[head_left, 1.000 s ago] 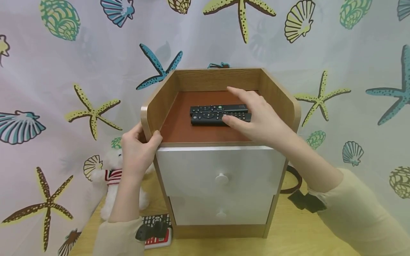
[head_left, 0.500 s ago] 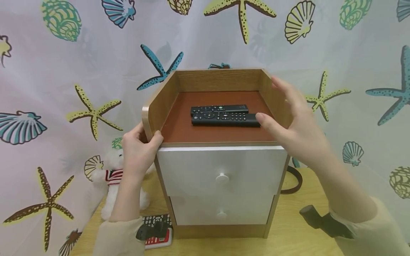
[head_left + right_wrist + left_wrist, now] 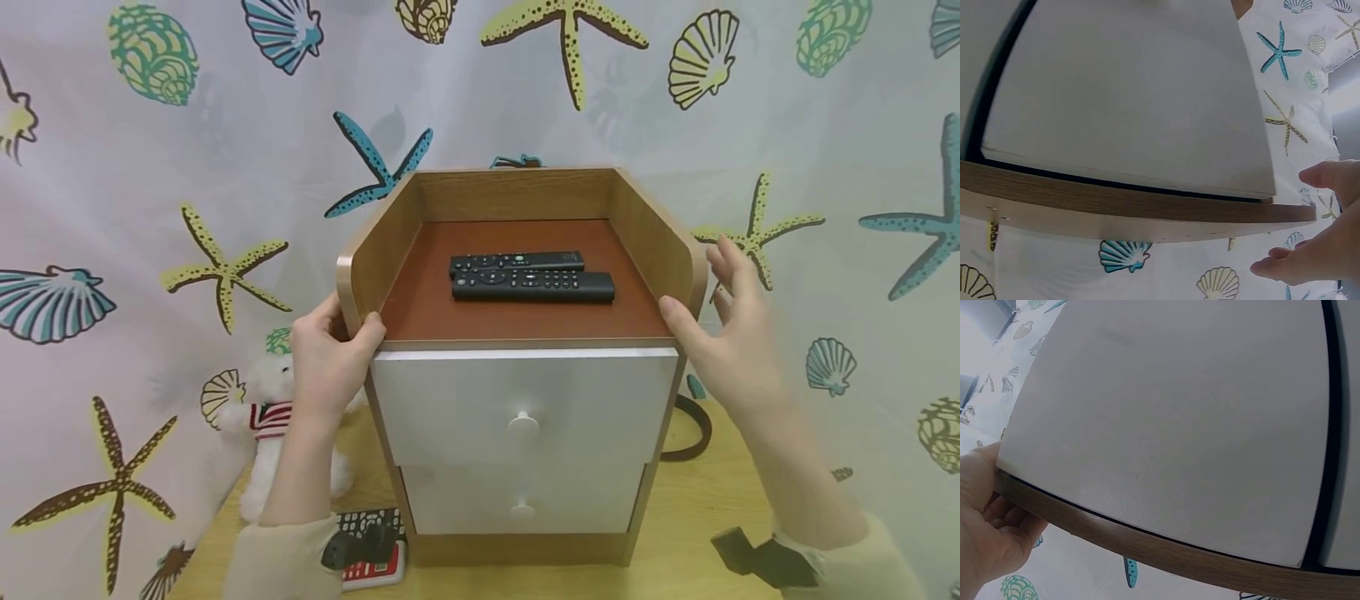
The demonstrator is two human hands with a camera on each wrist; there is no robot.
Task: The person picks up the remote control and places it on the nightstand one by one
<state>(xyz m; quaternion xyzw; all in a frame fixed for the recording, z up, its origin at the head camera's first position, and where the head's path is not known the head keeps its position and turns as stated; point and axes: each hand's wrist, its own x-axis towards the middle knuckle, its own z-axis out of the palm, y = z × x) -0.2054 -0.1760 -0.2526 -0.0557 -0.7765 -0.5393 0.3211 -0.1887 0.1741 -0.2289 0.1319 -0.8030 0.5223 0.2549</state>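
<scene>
A small wooden cabinet [image 3: 517, 550] with two white drawers [image 3: 450, 408] stands in the middle of the head view. My left hand [image 3: 330, 358] grips the front edge of its left side panel, thumb on the front and fingers around the outside. Beside the right side panel [image 3: 660, 242] is my right hand [image 3: 738, 350], its thumb and fingers spread apart. The right wrist view shows that hand [image 3: 1329, 231] around the panel's end with a gap, holding nothing. Two black remote controls [image 3: 532, 287] [image 3: 517, 262] lie side by side on the cabinet's brown top.
A white plush toy [image 3: 262, 467] in a striped top sits left of the cabinet. More keypad devices [image 3: 375, 571] lie at its lower left, partly hidden by my sleeve. A dark ring-shaped band [image 3: 697, 429] lies to the right. Behind hangs a curtain [image 3: 247, 158] with sea prints.
My right hand has moved from above the remote controls outward and down to the cabinet's right side. My left hand has kept its grip on the left panel.
</scene>
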